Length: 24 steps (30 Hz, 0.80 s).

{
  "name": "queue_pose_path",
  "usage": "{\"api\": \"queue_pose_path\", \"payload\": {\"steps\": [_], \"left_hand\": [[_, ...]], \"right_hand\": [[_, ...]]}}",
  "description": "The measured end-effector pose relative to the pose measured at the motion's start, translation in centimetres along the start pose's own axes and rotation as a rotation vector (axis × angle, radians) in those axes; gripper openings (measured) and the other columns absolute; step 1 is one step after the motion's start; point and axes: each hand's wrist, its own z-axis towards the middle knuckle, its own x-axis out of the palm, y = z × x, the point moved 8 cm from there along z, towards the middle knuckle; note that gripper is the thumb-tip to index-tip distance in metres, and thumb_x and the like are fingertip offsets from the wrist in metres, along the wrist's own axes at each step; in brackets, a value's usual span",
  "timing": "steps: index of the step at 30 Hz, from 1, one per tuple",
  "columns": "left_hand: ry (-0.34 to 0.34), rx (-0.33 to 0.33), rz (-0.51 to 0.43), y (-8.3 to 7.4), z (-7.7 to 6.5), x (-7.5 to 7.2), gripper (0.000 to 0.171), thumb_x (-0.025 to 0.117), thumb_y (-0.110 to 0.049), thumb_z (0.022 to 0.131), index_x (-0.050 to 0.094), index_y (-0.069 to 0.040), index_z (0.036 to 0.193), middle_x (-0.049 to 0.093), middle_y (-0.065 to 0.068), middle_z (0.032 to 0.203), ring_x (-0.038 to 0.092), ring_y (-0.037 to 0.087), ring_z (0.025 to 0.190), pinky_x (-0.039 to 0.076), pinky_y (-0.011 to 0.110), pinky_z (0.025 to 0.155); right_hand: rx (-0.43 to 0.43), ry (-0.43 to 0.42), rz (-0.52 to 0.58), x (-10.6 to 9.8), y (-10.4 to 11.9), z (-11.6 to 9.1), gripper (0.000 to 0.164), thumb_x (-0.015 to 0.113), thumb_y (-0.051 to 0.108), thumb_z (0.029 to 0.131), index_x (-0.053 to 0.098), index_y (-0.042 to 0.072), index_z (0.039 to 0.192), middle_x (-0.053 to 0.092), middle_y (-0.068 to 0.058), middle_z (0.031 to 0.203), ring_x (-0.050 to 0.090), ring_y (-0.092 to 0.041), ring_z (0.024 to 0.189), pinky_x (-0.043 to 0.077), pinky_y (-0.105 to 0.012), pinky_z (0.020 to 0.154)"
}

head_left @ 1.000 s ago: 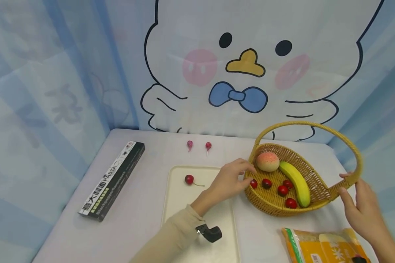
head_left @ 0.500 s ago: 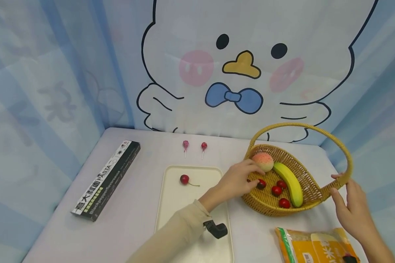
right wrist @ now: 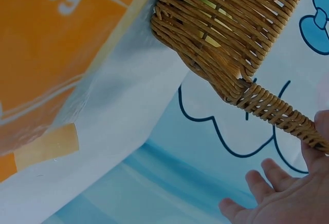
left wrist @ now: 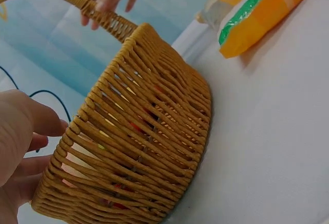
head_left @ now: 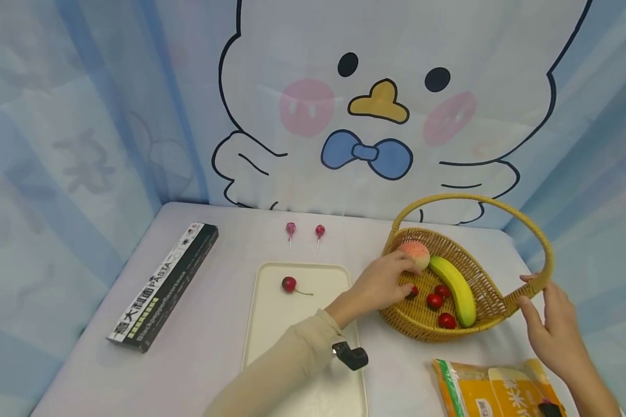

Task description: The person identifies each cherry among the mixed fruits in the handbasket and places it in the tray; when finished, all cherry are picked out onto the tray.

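Cherries (head_left: pixel 435 301) are coming within reach now, the left hand (head_left: pixel 381 284) dipping deeper into the basket (head_left: pixel 422 330), its grip unclear, the right hand (head_left: pixel 555 336) pinching the handle (head_left: pixel 548 255)!

Left hand (head_left: pixel 383 282) reached deeper, perhaps touching cherry (head_left: pixel 414 292).
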Motion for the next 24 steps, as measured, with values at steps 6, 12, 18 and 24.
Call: {"api": "queue_pose_path", "payload": {"steps": [6, 12, 18, 24], "left_hand": [[0.064, -0.019, 0.049, -0.4, 1.1, 0.9, 0.029, 0.076, -0.023, 0.099, 0.076, -0.028, 0.127, 0.071, -0.012, 0.131, 0.062, 0.002, 0.103, 0.051, 0.015, 0.086], [0.179, -0.061, 0.008, -0.6, 2.4, 2.3, 0.032, 0.08, -0.022, 0.095, 0.077, -0.027, 0.126, 0.074, -0.011, 0.129, 0.055, 0.005, 0.082, 0.043, 0.015, 0.067], [0.259, -0.127, 0.012, -0.6, 3.2, 3.1, 0.032, 0.083, -0.026, 0.093, 0.078, -0.029, 0.124, 0.074, -0.013, 0.13, 0.064, 0.004, 0.102, 0.053, 0.017, 0.088], [0.286, -0.156, 0.024, -0.6, 3.7, 3.8, 0.031, 0.084, -0.026, 0.093, 0.079, -0.029, 0.123, 0.075, -0.014, 0.127, 0.064, 0.004, 0.103, 0.055, 0.019, 0.093]], "right_hand": [[-0.01, -0.007, -0.01, -0.1, 0.2, 0.1, 0.039, 0.05, -0.001, 0.108, 0.046, -0.01, 0.146, 0.047, -0.04, 0.139, 0.036, -0.063, 0.129, 0.015, -0.087, 0.117], [0.015, 0.004, -0.024, 0.0, 0.4, -0.1, 0.04, 0.049, 0.0, 0.108, 0.045, -0.01, 0.146, 0.045, -0.041, 0.141, 0.035, -0.066, 0.13, 0.013, -0.088, 0.117], [0.04, 0.018, -0.022, 0.1, 0.2, -0.1, 0.04, 0.049, 0.001, 0.109, 0.043, -0.01, 0.147, 0.042, -0.041, 0.143, 0.033, -0.067, 0.133, 0.011, -0.088, 0.117], [0.04, 0.014, -0.025, 0.0, 0.2, -0.1, 0.04, 0.049, 0.001, 0.109, 0.044, -0.01, 0.147, 0.042, -0.041, 0.144, 0.032, -0.068, 0.134, 0.011, -0.087, 0.118]]}}
